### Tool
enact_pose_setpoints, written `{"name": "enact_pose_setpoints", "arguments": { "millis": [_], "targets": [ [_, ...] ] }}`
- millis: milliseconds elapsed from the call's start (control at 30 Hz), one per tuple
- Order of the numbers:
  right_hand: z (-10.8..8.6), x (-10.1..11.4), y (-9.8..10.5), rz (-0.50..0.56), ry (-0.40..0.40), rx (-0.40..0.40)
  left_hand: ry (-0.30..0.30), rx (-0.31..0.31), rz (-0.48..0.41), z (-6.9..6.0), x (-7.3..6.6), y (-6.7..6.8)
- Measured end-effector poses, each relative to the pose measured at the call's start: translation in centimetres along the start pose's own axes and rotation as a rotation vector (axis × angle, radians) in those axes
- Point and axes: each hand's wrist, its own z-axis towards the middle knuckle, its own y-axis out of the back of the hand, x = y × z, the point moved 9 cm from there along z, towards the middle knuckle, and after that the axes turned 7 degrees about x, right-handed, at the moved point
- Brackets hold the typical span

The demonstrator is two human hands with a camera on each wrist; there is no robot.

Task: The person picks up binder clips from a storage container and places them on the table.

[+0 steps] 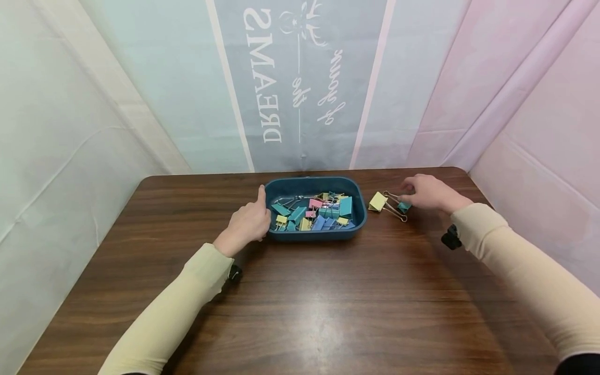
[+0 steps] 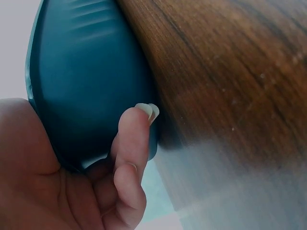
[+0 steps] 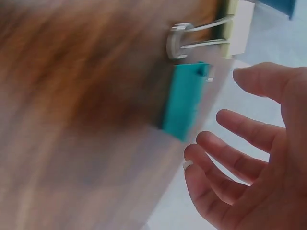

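Observation:
A dark blue box (image 1: 309, 236) stands near the far table edge with several coloured binder clips (image 1: 323, 212) inside. My left hand (image 1: 249, 217) grips its left end; in the left wrist view, curled fingers (image 2: 134, 139) lie by the outer wall. To the right of the box, a yellow binder clip (image 1: 377, 202) and a teal binder clip (image 1: 404, 207) lie close together, wire handles out. My right hand (image 1: 430, 191) hovers beside the teal clip. In the right wrist view its loosely bent fingers (image 3: 240, 155) are apart from that clip and hold nothing.
The brown wooden table (image 1: 300, 302) reaches back to a hanging printed cloth (image 1: 304, 94) right behind the box. Pale cloth also hangs at the left and right. A dark strap-on device (image 1: 451, 237) sits under the right wrist.

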Motion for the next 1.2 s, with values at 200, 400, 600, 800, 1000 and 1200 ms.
{"name": "enact_pose_setpoints", "arguments": {
  "millis": [200, 400, 600, 800, 1000, 1200],
  "targets": [
    [1.2, 3.1, 2.5, 0.012, 0.05, -0.054, 0.0, 0.001, -0.013, 0.0, 0.2, -0.1],
    [2.9, 7.7, 3.9, 0.027, 0.095, -0.055, 0.004, 0.003, -0.02, 0.1, 0.4, -0.3],
    [5.2, 12.9, 4.8, 0.046, 0.162, -0.043, 0.004, 0.006, -0.018, 0.0, 0.4, -0.2],
    [7.4, 17.9, 4.3, 0.059, 0.209, -0.013, -0.004, 0.009, -0.008, 0.0, 0.3, -0.1],
    [9.4, 22.4, 2.3, 0.013, 0.269, 0.023, -0.005, 0.007, -0.005, 0.1, 0.1, -0.1],
    [10.8, 25.8, -0.1, -0.029, 0.318, 0.087, -0.009, 0.011, -0.023, 0.2, 0.1, -0.1]
  ]
}}
